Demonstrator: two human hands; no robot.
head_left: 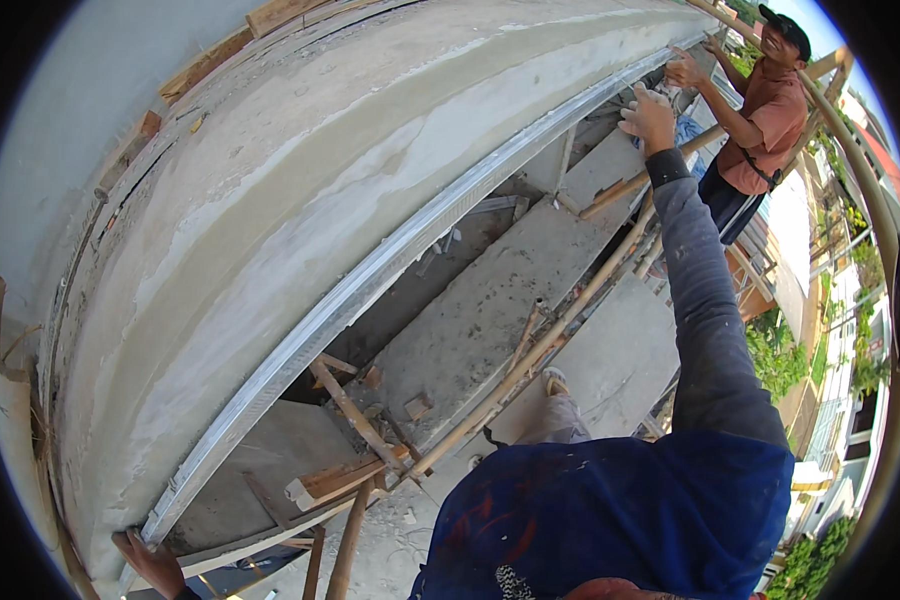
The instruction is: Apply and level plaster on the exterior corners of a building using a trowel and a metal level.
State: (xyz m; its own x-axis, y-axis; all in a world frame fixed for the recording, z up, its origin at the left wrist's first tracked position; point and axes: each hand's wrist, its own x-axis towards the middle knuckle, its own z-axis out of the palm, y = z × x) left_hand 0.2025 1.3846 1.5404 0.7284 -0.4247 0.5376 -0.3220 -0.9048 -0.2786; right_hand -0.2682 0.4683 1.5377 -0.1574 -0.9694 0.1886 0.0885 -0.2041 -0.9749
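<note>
A long silvery metal bar [335, 312] runs along the lower edge of a plastered concrete ledge [300, 200], from the lower left to the upper right. My left hand [152, 566] grips its near end, the fingers over the metal. My right arm stretches to the upper right. There my right hand [652, 118], whitened with dust, is raised beside the bar's far part, its fingers loosely bent and apart, with nothing visible in them. Close by is a co-worker's hand [684, 70]; this person [760, 125], in a cap and salmon shirt, stands at the far end.
Bamboo poles [530, 345] make a scaffold rail below the bar. Wooden pieces [340, 482] and rubble lie near a concrete slab [490, 300] beneath. My foot [555, 380] stands on a grey surface. At right, an upright pole [875, 200] rises before greenery and roofs far below.
</note>
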